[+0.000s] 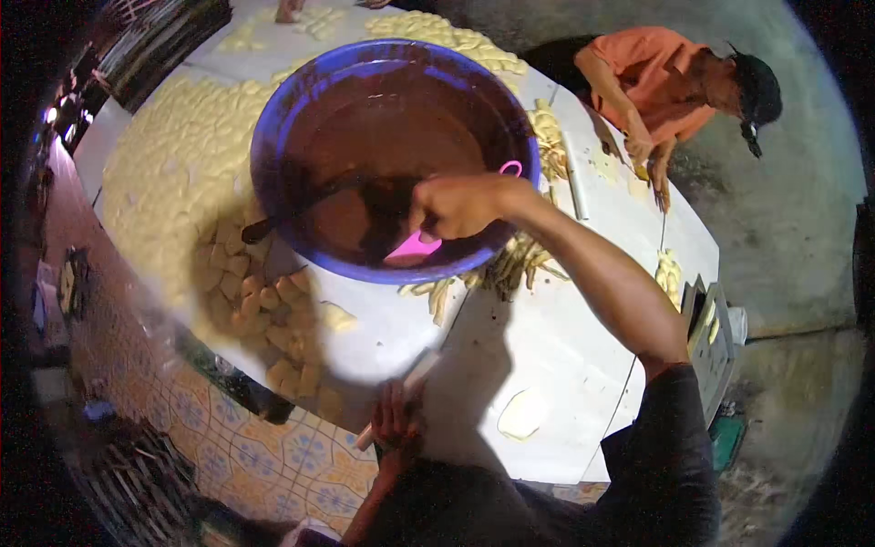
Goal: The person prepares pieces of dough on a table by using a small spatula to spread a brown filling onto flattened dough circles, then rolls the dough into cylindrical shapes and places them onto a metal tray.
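My right hand (460, 205) reaches over a big blue basin (273, 118) and grips a pink scoop (415, 247) dipped into the brown liquid (383, 137) inside. A dark ladle handle (273, 219) leans on the basin's near-left rim. My left hand (396, 421) rests on the near edge of the white table (547, 346), fingers around a pale stick-like tool (415, 376). Pale yellow dough pieces (173, 155) cover the table left of the basin, with more lying below the basin (273, 310).
Another person in an orange shirt (652, 77) works at the table's far right side with thin dough strips (547, 137). A flat dough patch (521, 415) lies near me. Patterned floor tiles (237, 447) lie at the lower left, and a small crate (715, 337) stands at the right.
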### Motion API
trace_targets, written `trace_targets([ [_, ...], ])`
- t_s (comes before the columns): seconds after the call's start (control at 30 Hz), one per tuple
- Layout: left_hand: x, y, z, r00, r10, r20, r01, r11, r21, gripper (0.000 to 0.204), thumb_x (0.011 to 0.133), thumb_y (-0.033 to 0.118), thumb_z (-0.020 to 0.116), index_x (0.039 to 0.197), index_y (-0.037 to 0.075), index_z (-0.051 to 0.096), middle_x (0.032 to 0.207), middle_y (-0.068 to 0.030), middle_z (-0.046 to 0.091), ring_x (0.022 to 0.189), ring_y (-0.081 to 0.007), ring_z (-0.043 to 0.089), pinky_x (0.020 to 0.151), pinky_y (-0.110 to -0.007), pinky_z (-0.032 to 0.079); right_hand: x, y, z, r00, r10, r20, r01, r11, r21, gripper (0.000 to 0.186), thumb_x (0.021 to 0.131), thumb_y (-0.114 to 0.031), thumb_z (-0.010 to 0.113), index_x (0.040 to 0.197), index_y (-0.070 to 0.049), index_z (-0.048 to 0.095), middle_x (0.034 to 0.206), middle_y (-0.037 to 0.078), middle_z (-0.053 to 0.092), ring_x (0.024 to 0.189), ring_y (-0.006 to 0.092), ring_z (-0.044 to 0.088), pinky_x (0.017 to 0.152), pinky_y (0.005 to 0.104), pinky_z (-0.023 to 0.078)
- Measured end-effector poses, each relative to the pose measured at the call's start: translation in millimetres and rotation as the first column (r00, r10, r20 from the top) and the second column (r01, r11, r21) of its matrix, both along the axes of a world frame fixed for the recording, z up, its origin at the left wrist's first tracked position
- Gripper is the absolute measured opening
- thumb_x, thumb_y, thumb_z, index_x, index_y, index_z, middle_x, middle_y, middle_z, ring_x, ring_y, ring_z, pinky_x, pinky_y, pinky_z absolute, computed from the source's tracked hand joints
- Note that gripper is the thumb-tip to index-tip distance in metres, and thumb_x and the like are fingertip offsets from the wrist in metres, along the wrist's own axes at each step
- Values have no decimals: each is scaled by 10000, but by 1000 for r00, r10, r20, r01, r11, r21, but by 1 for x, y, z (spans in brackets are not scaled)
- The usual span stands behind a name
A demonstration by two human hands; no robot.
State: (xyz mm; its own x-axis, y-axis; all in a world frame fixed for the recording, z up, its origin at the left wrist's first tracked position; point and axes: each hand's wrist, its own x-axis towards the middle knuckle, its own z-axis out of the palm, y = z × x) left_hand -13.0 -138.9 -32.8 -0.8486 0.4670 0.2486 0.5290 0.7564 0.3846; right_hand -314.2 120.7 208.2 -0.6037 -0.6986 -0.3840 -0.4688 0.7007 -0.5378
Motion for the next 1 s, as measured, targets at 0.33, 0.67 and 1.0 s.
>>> trace_targets([
  [0.33,-19,13,26,932,97,-349,-96,995,23,378,903,53,610,1273,88,679,1210,-198,631,1083,-379,631,834,-482,505,278,77,14,949,-311,56,315,946,-79,241,856,-51,659,1085,-68,730,931,133,664,908,336,659,783,428,501],
  [0.67,-20,20,19,996,39,-78,-40,999,-2,588,870,6,613,1428,186,566,1248,-176,591,1145,-385,598,953,-477,493,511,-23,-185,288,-812,-508,870,443,-214,433,878,-143,708,1289,-55,606,1260,178,569,996,345,648,732,437,614],
  [1.0,-22,-1,-2,998,33,59,-32,999,-13,543,870,40,604,1397,174,596,1247,-182,597,1105,-369,572,903,-504,490,522,45,-102,415,-910,-16,856,384,346,442,971,-437,610,1112,-40,741,1009,296,657,997,451,650,898,505,518],
])
